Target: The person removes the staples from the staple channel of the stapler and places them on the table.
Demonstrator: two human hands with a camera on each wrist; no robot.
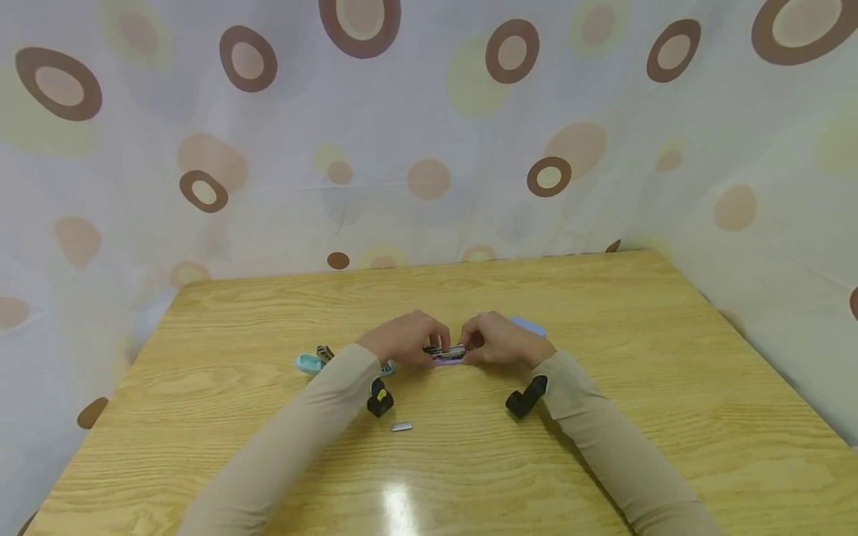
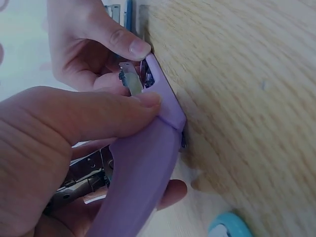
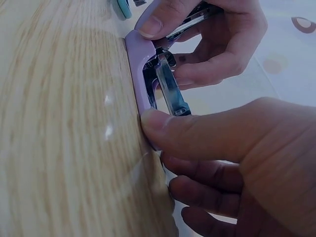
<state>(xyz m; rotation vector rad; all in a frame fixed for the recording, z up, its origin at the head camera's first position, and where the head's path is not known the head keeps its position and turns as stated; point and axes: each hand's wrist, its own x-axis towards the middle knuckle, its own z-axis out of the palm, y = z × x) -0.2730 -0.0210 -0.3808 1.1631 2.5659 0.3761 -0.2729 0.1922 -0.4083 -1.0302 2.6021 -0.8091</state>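
Observation:
A purple stapler [image 1: 447, 362] lies folded open low on the table between both hands, its metal magazine [image 3: 172, 86] raised off the purple base. My left hand [image 1: 410, 336] grips it from the left, the thumb pressed on the purple casing [image 2: 143, 163] beside the hinge and fingers behind the metal parts. At the other end, my right hand [image 1: 499, 339] pinches the tip of the base, with its thumb on the purple edge [image 3: 140, 74]. Its remaining fingers are loosely curled below. Part of the stapler is hidden behind the hands in the head view.
A teal stapler [image 1: 310, 363] lies opened beyond the left forearm, partly covered by it. Behind the right hand is a blue-lilac object [image 1: 528, 326]. A small silver staple strip [image 1: 402, 426] lies nearer on the wooden table [image 1: 456, 476]. A patterned curtain [image 1: 429, 134] hangs behind.

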